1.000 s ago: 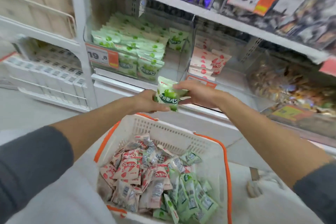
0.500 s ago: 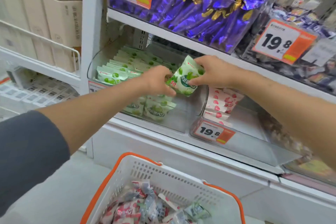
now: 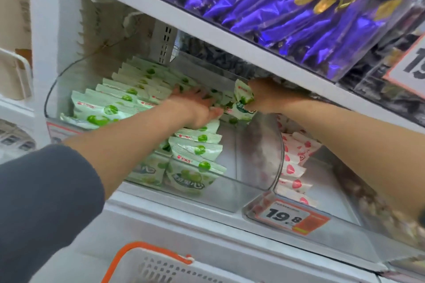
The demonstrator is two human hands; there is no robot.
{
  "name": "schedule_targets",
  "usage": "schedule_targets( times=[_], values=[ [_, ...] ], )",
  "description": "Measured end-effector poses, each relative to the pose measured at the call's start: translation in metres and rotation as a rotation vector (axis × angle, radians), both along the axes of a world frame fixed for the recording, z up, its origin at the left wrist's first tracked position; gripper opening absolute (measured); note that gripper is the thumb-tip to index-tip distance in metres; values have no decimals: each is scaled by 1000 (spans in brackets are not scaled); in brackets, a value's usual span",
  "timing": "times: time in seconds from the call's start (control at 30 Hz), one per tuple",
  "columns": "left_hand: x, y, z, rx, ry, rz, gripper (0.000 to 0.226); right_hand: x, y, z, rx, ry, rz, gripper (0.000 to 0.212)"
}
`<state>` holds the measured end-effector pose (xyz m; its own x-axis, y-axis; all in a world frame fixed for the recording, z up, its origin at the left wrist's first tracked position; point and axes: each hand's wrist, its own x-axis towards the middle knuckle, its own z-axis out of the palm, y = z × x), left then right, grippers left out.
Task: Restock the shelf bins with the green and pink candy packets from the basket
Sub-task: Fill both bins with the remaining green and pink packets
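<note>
The right hand (image 3: 264, 96) is closed around a pale green plastic candy packet printed with a green fruit (image 3: 242, 104), pinching its upper part with the fingers curled over it, the packet hanging upright just above the right end of the clear curved-front plastic shelf bin (image 3: 253, 167). The right forearm reaches in from the lower right, wrist tucked close under the white shelf edge above. The left hand (image 3: 195, 105) lies flat and open, palm down, fingers spread and pressed on the row of green packets (image 3: 197, 151) already in the bin, its thumb close to the held packet; it grips nothing. The left arm stretches forward from a dark grey sleeve (image 3: 41, 202) at the lower left. Inside the bin the green packets stand in overlapping rows, leaning back, filling the left and middle parts, while the right front corner of the bin is bare. Just to the right, a second clear bin (image 3: 264, 208) holds white packets with pink heart shapes (image 3: 292, 170), stacked in a leaning row, with an orange and white price tag reading 19.8 (image 3: 292, 217) on its front. On the shelf above lie shiny purple foil bags (image 3: 287, 2). At the bottom edge shows the rim of a white perforated plastic basket with orange trim (image 3: 149, 257); its contents are out of view.
</note>
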<state>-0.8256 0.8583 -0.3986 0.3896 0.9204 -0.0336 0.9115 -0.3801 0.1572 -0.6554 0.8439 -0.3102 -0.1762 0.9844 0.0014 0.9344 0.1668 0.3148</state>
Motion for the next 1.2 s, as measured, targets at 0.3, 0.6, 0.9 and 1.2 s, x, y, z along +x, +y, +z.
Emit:
schedule_targets(
  times=[0.3, 0.6, 0.9, 1.2],
  values=[
    [-1, -2, 1, 7, 23, 13, 68, -8, 32, 4, -158, -137, -88, 34],
    [0, -5, 2, 30, 44, 27, 69, -9, 39, -17, -178, -25, -96, 55],
    [0, -7, 2, 32, 42, 23, 69, 2, 40, -38, -16, -7, 1, 44],
    [0, -8, 3, 34, 53, 15, 68, 1, 50, -44, -92, 132, -31, 37]
  ],
)
